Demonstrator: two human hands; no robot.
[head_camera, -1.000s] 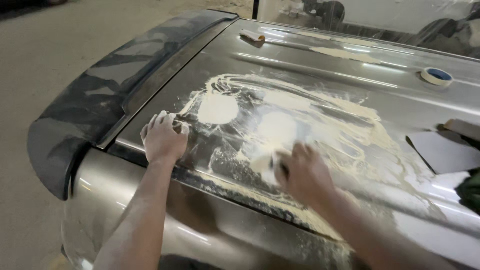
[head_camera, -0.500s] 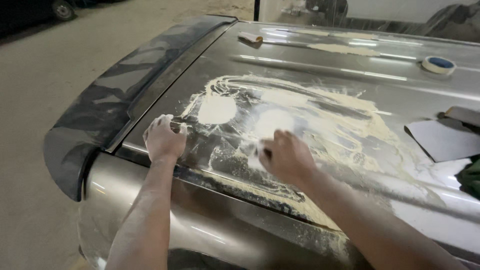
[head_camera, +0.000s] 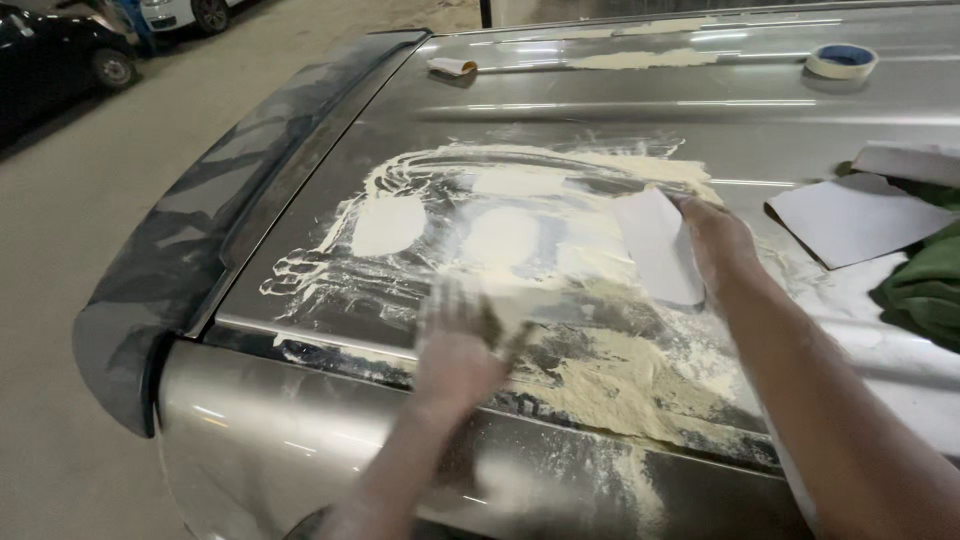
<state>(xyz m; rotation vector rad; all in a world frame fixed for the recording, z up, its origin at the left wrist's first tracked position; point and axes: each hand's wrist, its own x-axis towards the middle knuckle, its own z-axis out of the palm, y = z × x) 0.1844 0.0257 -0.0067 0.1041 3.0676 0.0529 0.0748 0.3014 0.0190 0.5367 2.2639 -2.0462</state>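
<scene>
Sandpaper, a pale rectangular sheet (head_camera: 658, 245), is pinched in the right hand (head_camera: 722, 245), fingers curled round its far edge with the thumb behind, so the sheet stands lifted off the grey metal car roof (head_camera: 600, 100) rather than pressed flat; held so, it hangs clear of the work just this side of the fingertips. The left hand (head_camera: 458, 345) is blurred with motion, its fingers spread and flat on the panel, holding nothing that I can make out, sweeping through the cream-yellow filler dust (head_camera: 610, 385) that lies thick just beyond and beside those fingers. Patches of pale sanded filler (head_camera: 388, 225) lie further out from the left fingertips. Well beyond the right fingers sits a roll of masking tape with a blue core (head_camera: 842, 61), and off to their outer side a spare white sheet of paper (head_camera: 850, 215) and a green cloth (head_camera: 925, 285), parked away from the dusty patch. Compared with half a second earlier, the left hand has left the roof's edge and moved inward, while the right has lifted the sheet and swung away to the right.
</scene>
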